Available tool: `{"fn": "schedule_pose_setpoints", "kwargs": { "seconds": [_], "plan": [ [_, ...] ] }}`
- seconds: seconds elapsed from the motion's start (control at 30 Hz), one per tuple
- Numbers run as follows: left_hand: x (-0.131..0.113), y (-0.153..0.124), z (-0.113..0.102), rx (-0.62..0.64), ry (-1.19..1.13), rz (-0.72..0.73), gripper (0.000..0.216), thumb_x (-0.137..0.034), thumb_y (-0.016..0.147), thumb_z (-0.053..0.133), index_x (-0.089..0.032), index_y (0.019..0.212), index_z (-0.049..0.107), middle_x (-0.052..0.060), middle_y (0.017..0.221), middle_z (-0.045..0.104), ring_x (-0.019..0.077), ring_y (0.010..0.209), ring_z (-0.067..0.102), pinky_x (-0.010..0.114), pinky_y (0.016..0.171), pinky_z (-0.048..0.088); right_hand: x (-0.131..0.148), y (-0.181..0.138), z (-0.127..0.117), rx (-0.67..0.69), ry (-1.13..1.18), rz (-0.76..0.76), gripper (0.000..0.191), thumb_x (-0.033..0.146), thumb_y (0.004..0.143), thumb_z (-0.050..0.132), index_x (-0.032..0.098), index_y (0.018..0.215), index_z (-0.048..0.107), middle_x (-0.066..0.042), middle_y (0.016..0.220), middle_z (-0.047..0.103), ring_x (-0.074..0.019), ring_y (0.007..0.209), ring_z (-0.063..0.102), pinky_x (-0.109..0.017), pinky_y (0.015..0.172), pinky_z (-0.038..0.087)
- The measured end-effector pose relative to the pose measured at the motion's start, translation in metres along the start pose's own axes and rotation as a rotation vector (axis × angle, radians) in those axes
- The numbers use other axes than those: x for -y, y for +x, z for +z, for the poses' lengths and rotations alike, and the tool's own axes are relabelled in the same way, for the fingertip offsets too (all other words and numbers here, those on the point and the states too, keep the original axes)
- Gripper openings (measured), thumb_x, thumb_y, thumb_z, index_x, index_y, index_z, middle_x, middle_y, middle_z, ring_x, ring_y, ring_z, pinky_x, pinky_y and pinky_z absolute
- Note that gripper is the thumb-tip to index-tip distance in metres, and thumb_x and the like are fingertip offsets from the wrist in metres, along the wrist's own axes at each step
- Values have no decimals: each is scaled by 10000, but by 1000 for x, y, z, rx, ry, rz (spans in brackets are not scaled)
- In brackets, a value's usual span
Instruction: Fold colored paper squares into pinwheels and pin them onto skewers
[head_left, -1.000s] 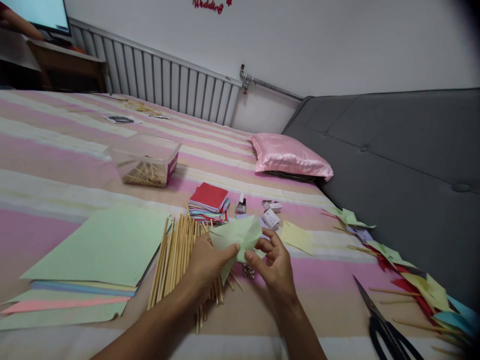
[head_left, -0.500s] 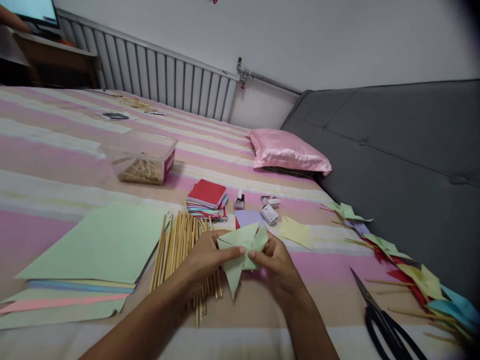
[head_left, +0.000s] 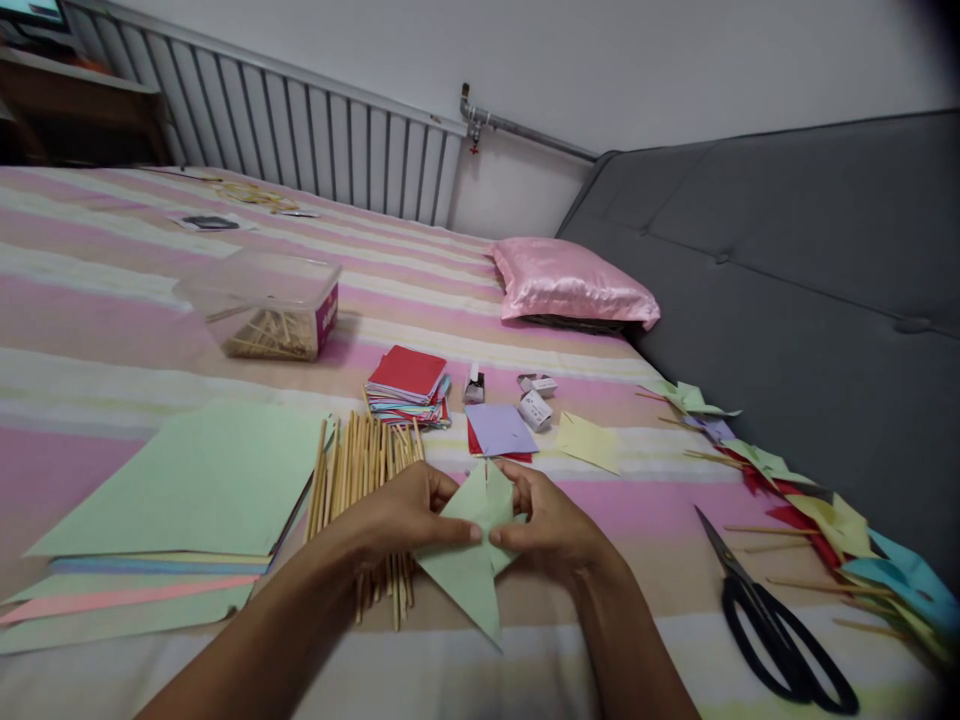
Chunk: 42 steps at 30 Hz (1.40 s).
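Note:
Between both hands is a pale green paper pinwheel (head_left: 474, 560), its slit corners standing out around the middle. My left hand (head_left: 409, 515) grips its left side, thumb pressed flat near the centre. My right hand (head_left: 544, 525) pinches the right side, with the thumb close to the centre and the fingers behind the paper. Just beyond the hands lie a lilac paper square (head_left: 499, 428) on a red one and a yellow square (head_left: 589, 442). Wooden sticks (head_left: 360, 460) lie in a bunch partly beneath my left hand and forearm.
Black scissors (head_left: 765, 610) lie at right, near finished pinwheels on sticks (head_left: 832, 525). Green paper sheets (head_left: 195, 480) are stacked at left. Further back are a clear plastic box (head_left: 274, 300), a stack of coloured squares (head_left: 409, 372), small boxes (head_left: 535, 410) and a pink pillow (head_left: 574, 280).
The green paper has turned in my hands, and one point now reaches lower and to the right. My right fingers have shifted up to its top edge. The camera view has moved slightly.

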<state>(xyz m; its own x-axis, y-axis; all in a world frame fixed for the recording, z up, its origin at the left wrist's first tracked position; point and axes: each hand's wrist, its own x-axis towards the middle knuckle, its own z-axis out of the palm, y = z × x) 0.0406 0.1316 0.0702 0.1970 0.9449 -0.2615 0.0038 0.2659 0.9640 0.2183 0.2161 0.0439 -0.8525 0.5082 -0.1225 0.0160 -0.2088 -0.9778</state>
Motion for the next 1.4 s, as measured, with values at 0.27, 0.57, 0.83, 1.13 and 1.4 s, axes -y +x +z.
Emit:
{"fn": "schedule_pose_setpoints", "kwargs": {
  "seconds": [0.27,0.57,0.83,1.13,1.4],
  "plan": [
    [7,8,5,-34,172,-44,144,-234,579,661,-97,617,643,-17,530,521,85,474,407,190,442,289,13,-4,6,-96,-320,44,529,69,587,623,201,1078,477,37,700,612,-95,571,538,-195,511,416],
    [2,8,12,-183,100,-65,97,-198,546,640,-107,572,620,0,505,549,98,429,448,201,414,319,15,-4,8,-151,-403,-64,519,139,646,662,213,1125,475,-5,774,640,-157,717,591,-274,632,475],
    [-7,9,7,-532,-330,26,297,-277,514,749,-87,738,704,105,639,696,200,532,625,267,504,471,13,3,8,-264,36,-307,557,260,691,714,266,1186,459,-75,1181,537,-200,990,575,-338,821,480],
    [-4,10,12,-463,-425,54,329,-262,561,750,-89,838,708,96,658,710,191,534,637,282,510,497,3,10,17,-326,151,-277,357,269,696,728,182,1021,608,-76,915,691,-177,819,646,-281,734,498],
    [-2,12,13,-474,-412,44,344,-266,562,754,-84,851,709,101,681,715,186,556,643,264,521,487,5,10,19,-379,175,-260,284,246,681,741,175,941,650,-42,808,701,-126,699,632,-215,635,488]
  ]
}}
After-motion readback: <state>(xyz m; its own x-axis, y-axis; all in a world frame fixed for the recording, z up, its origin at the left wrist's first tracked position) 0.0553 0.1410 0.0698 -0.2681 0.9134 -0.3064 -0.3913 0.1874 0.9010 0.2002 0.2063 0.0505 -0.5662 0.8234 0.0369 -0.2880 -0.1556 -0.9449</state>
